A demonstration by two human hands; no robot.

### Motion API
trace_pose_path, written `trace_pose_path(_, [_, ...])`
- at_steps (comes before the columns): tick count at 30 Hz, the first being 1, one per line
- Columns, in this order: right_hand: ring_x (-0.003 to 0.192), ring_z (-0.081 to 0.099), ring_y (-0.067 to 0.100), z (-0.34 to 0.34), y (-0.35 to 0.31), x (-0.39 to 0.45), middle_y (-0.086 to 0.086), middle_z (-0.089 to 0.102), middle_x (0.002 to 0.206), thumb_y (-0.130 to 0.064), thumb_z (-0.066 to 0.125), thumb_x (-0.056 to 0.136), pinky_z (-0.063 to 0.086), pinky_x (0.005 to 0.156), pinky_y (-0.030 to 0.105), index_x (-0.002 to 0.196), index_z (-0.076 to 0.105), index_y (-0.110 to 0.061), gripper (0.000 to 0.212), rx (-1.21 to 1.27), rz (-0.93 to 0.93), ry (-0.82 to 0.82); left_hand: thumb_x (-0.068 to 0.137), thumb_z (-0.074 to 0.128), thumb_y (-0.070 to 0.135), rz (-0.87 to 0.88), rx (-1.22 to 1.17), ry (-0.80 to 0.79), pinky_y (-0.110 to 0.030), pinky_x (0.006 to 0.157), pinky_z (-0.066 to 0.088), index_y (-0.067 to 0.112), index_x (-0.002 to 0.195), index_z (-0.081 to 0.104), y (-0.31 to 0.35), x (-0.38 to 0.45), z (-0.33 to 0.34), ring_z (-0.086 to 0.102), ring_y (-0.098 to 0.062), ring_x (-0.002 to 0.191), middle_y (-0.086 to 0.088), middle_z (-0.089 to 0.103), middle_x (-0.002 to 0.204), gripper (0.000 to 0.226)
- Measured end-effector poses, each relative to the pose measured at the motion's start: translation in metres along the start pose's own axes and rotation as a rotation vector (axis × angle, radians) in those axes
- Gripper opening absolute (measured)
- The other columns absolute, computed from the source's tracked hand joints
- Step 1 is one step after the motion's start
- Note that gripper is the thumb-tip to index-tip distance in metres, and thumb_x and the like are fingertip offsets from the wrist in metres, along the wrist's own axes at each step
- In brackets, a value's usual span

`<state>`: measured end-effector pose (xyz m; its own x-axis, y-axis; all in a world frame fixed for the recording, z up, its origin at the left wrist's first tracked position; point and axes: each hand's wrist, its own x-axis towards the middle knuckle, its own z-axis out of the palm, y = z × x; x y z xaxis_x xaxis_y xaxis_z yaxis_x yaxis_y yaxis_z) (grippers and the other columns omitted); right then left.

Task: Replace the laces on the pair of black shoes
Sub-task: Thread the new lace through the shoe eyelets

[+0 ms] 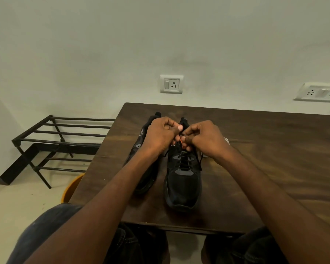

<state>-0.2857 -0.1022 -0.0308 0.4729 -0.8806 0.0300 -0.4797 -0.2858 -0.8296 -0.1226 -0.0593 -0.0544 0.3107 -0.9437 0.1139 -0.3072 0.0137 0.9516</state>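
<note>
— Two black mesh sports shoes sit side by side on the dark brown wooden table, toes toward the near edge. Do you see both?

— Yes. The right-hand black shoe stands upright, in plain view near the middle of the table. The left-hand black shoe lies just beside it, mostly hidden under a forearm.

— What are the hands doing?

— Both meet over the far end of the right-hand shoe, at the top of its lacing. The left hand has its fingers curled, thumb pressed toward the fingertips, pinching the thin black lace. The right hand is curled as well, its finger and thumb nipping the same lace close to the left hand.

— Where does the lace run?

— A strand hangs down the right side of that shoe. Something orange shows between the fingers, too small to tell what it is.

— Anything else on the table?

— A small white object peeks out beyond the right hand; I cannot tell what it is.

— And around it?

— A black metal bar rack stands on the floor to the left, a yellow-orange rounded container sits by the table's left near corner, and a white switch-and-socket plate is on the far wall, with a wider white socket strip to the right.
</note>
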Motion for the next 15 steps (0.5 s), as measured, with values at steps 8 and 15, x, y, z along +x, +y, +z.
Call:
trace_pose_path(8, [0.053,0.064,0.002,0.006,0.021,0.008,-0.002,0.075,0.073,-0.016,0.072,0.097,0.047,0.049,0.019,0.104,0.08,-0.023,0.013,-0.09,0.038,0.164,0.097,0.057,-0.001,0.141,0.48,-0.084,-0.028,0.1,0.048,0.018,0.124,0.071,-0.011,0.001,0.009,0.059,-0.012,0.111,-0.001,0.066,0.122,0.036])
trace_pose_path(15, [0.09,0.071,0.011,0.017,0.025,0.013,-0.011,0.078,0.107,-0.031,0.072,0.094,0.061,0.079,0.037,0.111,0.08,-0.037,0.02,-0.438,-0.007,0.164,0.097,0.06,0.0,0.134,0.581,-0.106,-0.013,0.074,0.043,0.017,0.124,0.069,-0.017,-0.004,0.006,0.051,-0.001,0.078,0.006,0.059,0.105,0.033])
